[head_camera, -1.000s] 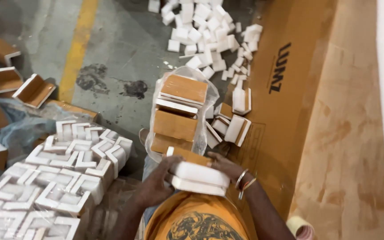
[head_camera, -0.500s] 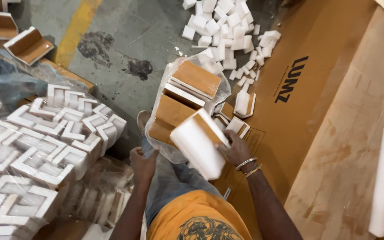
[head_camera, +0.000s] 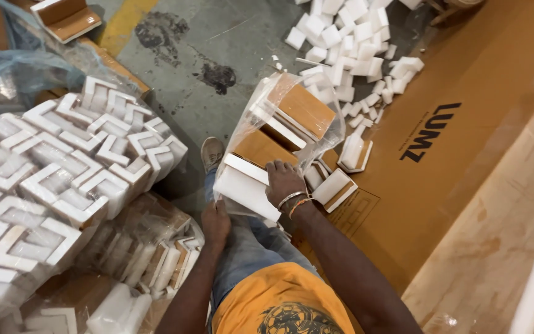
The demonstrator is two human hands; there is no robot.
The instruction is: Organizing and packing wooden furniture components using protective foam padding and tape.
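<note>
Over concrete floor (head_camera: 217,37), hands (head_camera: 282,182) on box (head_camera: 245,188)

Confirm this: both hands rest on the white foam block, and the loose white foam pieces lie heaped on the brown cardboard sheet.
Not quite. The head view shows the loose white foam pieces heaped on the grey concrete floor, beside the brown cardboard sheet. Both hands, left and right, rest on the white foam block.

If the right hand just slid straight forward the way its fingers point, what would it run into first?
Probably the plastic-wrapped brown and white piece just ahead of the right hand; depth is hard to judge from above.
</note>
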